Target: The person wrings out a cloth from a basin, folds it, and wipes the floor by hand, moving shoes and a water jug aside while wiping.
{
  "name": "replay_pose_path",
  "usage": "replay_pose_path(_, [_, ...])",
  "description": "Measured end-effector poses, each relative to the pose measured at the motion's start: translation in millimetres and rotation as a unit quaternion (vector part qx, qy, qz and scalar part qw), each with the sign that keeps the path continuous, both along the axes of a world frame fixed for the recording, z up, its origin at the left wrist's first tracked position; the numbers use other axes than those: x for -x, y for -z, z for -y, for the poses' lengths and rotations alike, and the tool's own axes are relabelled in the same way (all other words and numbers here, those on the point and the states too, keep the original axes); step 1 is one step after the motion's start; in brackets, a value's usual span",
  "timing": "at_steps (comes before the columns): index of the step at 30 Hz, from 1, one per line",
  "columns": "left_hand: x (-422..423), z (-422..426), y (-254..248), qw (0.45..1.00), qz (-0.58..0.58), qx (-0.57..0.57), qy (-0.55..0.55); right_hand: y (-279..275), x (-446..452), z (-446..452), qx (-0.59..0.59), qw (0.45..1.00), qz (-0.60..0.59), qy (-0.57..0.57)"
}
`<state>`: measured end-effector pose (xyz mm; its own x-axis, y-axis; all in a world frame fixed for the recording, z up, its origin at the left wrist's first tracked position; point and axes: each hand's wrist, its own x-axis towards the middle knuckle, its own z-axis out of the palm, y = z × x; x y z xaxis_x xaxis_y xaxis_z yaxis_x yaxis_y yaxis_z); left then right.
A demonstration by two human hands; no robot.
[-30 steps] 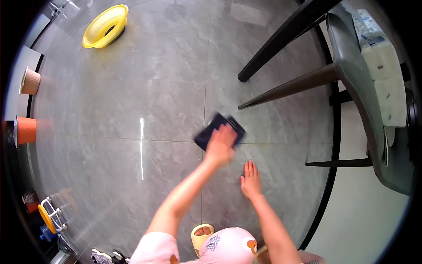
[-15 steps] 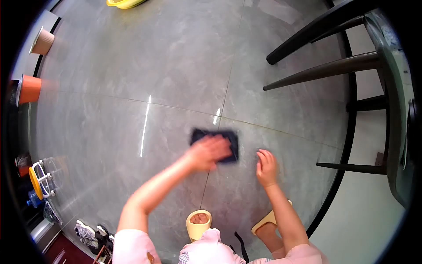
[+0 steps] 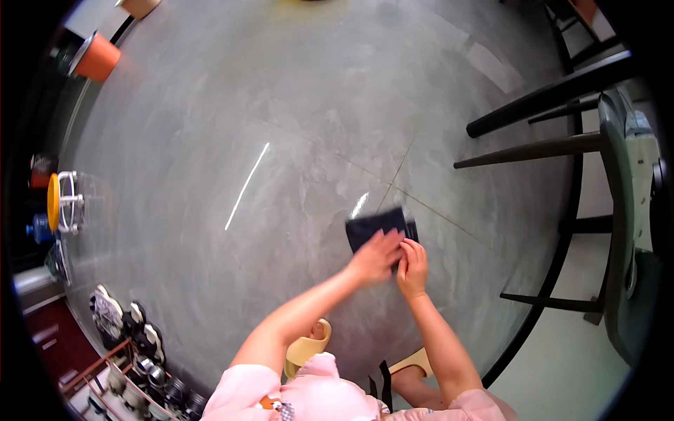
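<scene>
A dark folded cloth [image 3: 372,226] lies on the grey tiled floor [image 3: 210,281] in front of me. My left hand [image 3: 380,257] is spread flat over its lower part, fingers apart. Close against it on the right, my right hand [image 3: 413,268] is at the cloth's right edge, its fingers bent and close together. Whether those fingers pinch the cloth's edge is too small to make out. Beneath my arms, yellow slippers [image 3: 309,347] show on my feet.
Dark chair legs [image 3: 533,149] reach in from the right, beside a black skirting strip. An orange bucket [image 3: 98,57] stands at the upper left, with a yellow-topped stool [image 3: 53,202] at the left edge. Shoes [image 3: 107,312] and a rack [image 3: 105,361] occupy the lower left.
The view has turned and shifted, and the yellow basin has almost left it. My left hand and the cloth have moved right relative to my body, and my right hand now meets the cloth.
</scene>
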<state>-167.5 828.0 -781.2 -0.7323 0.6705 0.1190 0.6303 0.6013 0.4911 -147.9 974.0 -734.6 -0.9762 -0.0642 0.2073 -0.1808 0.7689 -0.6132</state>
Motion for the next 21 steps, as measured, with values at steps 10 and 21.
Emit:
replay_pose_path(10, [-78.1,97.4,-6.8,0.984,0.058,0.043,0.164,-0.8,19.1,35.3,-0.015,0.982,-0.035,-0.187])
replay_pose_path(21, [217.2,162.0,-8.9,0.925,0.015,0.209,-0.317,-29.8,-24.0,9.2,-0.046,0.994,0.035,-0.091])
